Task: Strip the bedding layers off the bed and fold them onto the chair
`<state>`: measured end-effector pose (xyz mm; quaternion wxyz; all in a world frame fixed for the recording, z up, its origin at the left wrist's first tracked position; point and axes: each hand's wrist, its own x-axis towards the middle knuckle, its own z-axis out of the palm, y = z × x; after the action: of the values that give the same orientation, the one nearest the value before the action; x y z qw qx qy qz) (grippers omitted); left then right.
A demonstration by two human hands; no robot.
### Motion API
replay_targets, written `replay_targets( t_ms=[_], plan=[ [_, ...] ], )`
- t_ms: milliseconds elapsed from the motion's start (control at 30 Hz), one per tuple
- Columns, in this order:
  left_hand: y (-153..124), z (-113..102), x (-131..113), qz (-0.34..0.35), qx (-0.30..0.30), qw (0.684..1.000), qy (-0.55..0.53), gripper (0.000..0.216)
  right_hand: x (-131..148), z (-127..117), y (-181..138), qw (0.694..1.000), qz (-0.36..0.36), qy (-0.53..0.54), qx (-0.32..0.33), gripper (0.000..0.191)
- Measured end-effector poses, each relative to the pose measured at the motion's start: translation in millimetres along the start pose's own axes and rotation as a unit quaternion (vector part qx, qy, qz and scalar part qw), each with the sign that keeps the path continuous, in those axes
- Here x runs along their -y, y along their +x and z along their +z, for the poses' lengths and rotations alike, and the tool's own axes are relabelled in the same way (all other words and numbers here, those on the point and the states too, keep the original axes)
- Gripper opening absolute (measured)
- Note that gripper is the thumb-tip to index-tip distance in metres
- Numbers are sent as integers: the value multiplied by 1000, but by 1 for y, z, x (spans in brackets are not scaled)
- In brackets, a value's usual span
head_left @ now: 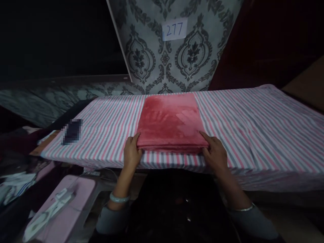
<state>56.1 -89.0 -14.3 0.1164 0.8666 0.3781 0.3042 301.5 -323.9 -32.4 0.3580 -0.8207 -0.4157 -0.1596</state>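
A red plush blanket (172, 121), folded into a flat, layered rectangle, lies on a table spread with a striped cloth (227, 114). My left hand (132, 152) grips its near left corner, thumb and fingers closed about the edge. At the near right corner, my right hand (215, 152) holds the layers the same way, with the fingers partly on top and partly at the side. The blanket's near edge shows several folds stacked together. Parts of the fingertips are hidden under or behind the fabric.
A dark pixelated rectangle (72, 131) lies on the cloth at the left. Below it, a white power strip (50, 212) rests on a pink lid (73, 202). Patterned wallpaper bears a paper marked 277 (174, 29). A large dark screen (58, 37) stands upper left.
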Motion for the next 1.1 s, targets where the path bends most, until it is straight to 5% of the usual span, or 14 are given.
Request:
replay_targets(
  t_ms=[200,500,867,1100],
  plan=[
    [2,-5,7,2,48,997,59,74,-3,6,-2,1000,14,-4,6,65],
    [-2,-7,6,47,-31,998,-28,51,11,-1,0,995,-16,57,-77,45],
    [5,-3,18,23,-59,996,-62,32,6,7,0,993,-64,68,-75,36],
    [7,-4,23,38,-72,992,-101,32,7,11,-7,991,-23,111,-70,37]
  ],
)
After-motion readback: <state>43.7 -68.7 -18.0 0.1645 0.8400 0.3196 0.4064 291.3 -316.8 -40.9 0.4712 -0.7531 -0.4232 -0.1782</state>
